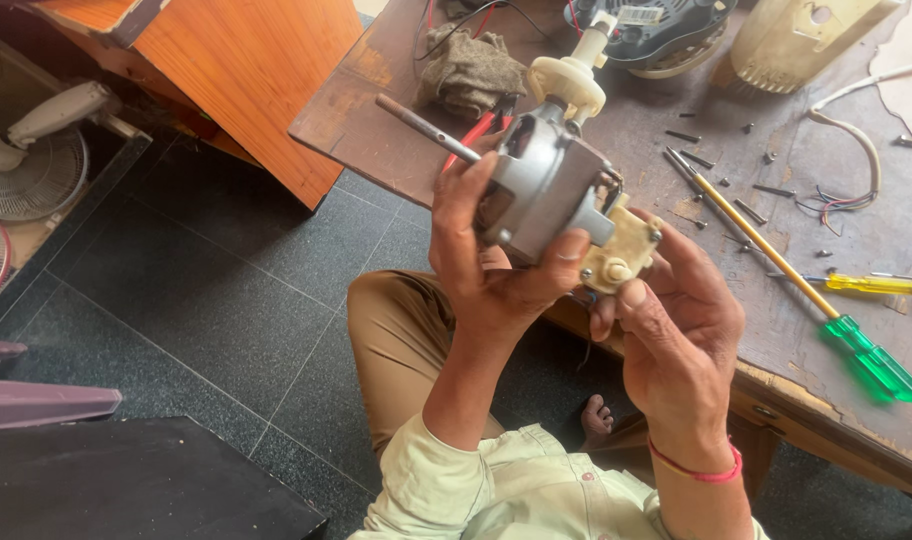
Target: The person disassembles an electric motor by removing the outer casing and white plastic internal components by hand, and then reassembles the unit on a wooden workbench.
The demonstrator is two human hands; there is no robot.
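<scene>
Both hands grip fan motor [546,185] | left hand [486,265] | right hand [676,315]

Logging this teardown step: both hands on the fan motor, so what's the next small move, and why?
Probably reach for the green-handled screwdriver on the workbench. The left hand grips the grey fan motor; the right hand pinches its cream plastic gearbox, whose screw heads show, and loose screws already lie on the bench.

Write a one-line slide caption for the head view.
Left hand and right hand hold a grey fan motor over a wooden workbench beside a green-handled screwdriver.
</scene>
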